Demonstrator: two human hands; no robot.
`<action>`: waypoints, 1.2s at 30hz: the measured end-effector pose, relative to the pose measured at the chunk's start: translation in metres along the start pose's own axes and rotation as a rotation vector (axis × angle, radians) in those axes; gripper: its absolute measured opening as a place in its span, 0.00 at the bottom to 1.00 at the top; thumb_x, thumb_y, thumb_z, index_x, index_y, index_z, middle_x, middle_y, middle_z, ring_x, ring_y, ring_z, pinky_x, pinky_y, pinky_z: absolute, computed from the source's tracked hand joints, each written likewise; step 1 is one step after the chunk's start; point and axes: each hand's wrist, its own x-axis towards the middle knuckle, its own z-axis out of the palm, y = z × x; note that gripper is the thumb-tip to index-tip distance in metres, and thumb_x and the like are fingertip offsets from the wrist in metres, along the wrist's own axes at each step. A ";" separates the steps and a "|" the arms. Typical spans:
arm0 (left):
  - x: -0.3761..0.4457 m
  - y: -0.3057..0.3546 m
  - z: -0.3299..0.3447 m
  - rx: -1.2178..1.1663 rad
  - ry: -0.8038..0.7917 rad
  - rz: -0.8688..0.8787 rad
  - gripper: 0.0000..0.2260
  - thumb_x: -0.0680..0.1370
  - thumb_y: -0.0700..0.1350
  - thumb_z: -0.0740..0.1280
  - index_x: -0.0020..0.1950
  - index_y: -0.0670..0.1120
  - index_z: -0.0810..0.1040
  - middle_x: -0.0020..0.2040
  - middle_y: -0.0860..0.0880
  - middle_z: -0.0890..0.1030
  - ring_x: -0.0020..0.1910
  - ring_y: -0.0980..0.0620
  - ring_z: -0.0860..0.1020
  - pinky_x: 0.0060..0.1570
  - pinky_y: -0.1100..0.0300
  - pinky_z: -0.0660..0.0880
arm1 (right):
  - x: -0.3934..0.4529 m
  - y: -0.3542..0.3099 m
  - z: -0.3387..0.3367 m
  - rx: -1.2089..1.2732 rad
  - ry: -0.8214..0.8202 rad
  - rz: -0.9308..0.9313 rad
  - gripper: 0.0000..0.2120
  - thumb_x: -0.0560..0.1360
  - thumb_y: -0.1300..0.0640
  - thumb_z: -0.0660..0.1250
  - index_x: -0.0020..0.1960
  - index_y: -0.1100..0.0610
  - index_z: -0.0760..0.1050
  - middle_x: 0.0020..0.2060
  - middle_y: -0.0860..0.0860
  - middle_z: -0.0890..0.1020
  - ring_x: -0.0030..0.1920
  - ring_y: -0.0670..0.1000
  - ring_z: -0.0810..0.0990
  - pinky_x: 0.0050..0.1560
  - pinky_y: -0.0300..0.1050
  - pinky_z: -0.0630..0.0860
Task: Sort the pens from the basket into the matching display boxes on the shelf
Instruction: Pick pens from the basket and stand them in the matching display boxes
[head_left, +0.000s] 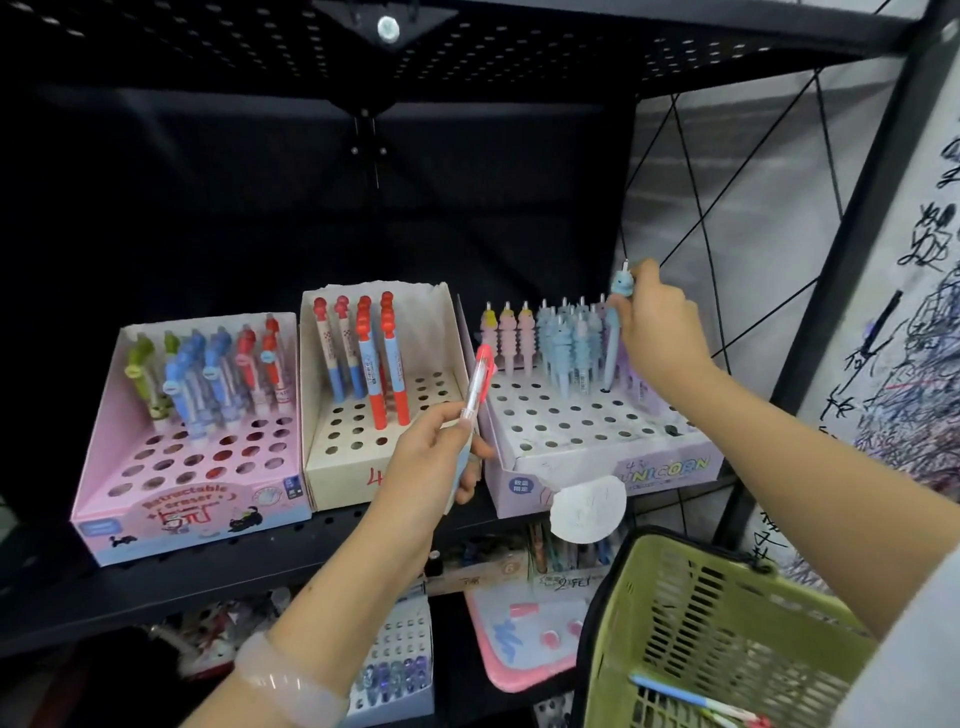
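unicorn pen (615, 332) upright, tip down | right hand (660, 327) pinches top

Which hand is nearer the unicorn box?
Right. The right hand holds a blue pen over the unicorn box's back right holes; the left hand, gripping a red pen, is beside its left front corner.

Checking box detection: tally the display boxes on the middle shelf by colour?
Pink box: 1
Cream box: 1
Lilac unicorn box: 1
Total: 3
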 end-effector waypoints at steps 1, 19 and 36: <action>0.000 0.000 0.000 -0.002 -0.001 -0.001 0.10 0.81 0.42 0.56 0.50 0.51 0.76 0.29 0.55 0.78 0.25 0.58 0.69 0.26 0.65 0.67 | 0.000 0.001 0.000 0.007 -0.001 0.015 0.14 0.81 0.58 0.56 0.62 0.67 0.63 0.48 0.67 0.77 0.47 0.67 0.76 0.38 0.49 0.65; -0.004 -0.001 -0.007 -0.045 0.032 -0.039 0.09 0.81 0.41 0.57 0.53 0.51 0.75 0.31 0.51 0.78 0.25 0.56 0.69 0.26 0.64 0.68 | 0.008 0.000 0.009 -0.269 0.012 0.066 0.16 0.78 0.53 0.61 0.59 0.65 0.72 0.58 0.62 0.71 0.57 0.62 0.72 0.44 0.48 0.64; -0.004 -0.004 0.006 -0.024 -0.013 -0.027 0.10 0.81 0.41 0.56 0.51 0.49 0.76 0.32 0.51 0.78 0.26 0.55 0.68 0.26 0.63 0.67 | 0.021 0.025 0.023 -0.117 -0.251 0.020 0.20 0.76 0.52 0.64 0.66 0.55 0.70 0.65 0.58 0.68 0.66 0.61 0.65 0.63 0.57 0.64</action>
